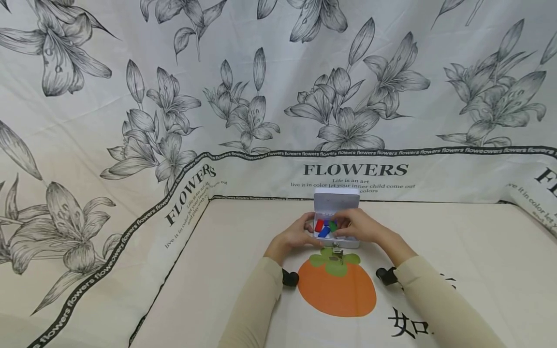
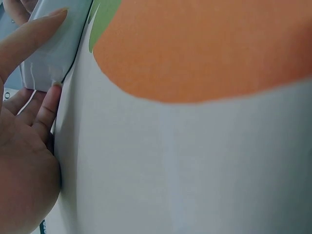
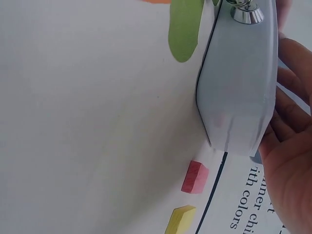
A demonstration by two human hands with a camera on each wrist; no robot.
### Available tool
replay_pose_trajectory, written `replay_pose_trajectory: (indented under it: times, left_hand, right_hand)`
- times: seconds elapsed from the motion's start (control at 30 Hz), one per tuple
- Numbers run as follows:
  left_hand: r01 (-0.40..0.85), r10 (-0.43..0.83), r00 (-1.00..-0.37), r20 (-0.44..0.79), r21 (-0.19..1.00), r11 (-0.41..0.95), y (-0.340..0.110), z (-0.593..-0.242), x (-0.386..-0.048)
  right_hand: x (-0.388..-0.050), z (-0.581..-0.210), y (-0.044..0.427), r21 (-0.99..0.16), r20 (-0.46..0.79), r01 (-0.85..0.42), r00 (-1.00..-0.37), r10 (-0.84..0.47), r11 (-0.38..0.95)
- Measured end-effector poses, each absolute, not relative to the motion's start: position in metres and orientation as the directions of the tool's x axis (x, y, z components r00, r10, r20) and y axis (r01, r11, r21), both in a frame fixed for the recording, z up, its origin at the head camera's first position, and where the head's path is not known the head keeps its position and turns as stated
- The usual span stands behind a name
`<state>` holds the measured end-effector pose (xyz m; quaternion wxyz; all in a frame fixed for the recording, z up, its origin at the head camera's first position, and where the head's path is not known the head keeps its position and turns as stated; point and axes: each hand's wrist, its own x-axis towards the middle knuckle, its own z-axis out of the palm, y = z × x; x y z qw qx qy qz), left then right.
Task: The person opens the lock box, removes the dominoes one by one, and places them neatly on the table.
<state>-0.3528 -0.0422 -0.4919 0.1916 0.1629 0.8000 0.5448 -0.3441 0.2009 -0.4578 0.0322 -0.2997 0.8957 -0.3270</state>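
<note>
A small white lockbox [image 1: 346,244] stands on the table with its lid [image 1: 336,200] raised and a metal lock [image 3: 247,14] on its front. My left hand [image 1: 297,232] holds the box by its left end; in the left wrist view the thumb lies on the front wall and fingers bend round the end. Inside lie a red block [image 1: 319,225] and a blue block [image 1: 324,232]. Over the right rim reaches my right hand [image 1: 360,225], its finger and thumb at a green block [image 1: 332,226], which they appear to pinch. The box wall hides those fingertips in the right wrist view.
Beyond the box's right end, a pink-red block [image 3: 195,177] and a yellow block [image 3: 181,219] lie on the tablecloth, seen in the right wrist view. An orange persimmon print [image 1: 337,290] marks the cloth before the box. A flower-printed curtain [image 1: 243,174] hangs behind.
</note>
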Motion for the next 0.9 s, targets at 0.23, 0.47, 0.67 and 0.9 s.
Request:
replay_pose_trajectory:
  times: [0.23,0.47,0.67,0.9]
  left_hand:
    - [0.039,0.464,-0.875,-0.136,0.937,0.348,-0.044,-0.493,-0.353]
    - [0.046,0.466,-0.874,-0.137,0.932,0.359,-0.045,-0.492,-0.351]
    - [0.048,0.468,-0.873,-0.137,0.931,0.363,-0.045,-0.494,-0.352]
    - [0.046,0.459,-0.877,-0.141,0.927,0.372,-0.044,-0.496,-0.352]
  right_hand:
    - [-0.337,-0.454,0.202,-0.587,0.166,-0.502,-0.842,-0.513,0.635]
    - [-0.330,-0.452,0.202,-0.612,0.172,-0.469,-0.865,-0.471,0.637]
    - [-0.324,-0.450,0.203,-0.626,0.157,-0.433,-0.885,-0.438,0.649]
    - [-0.316,-0.445,0.206,-0.613,0.184,-0.441,-0.886,-0.425,0.655]
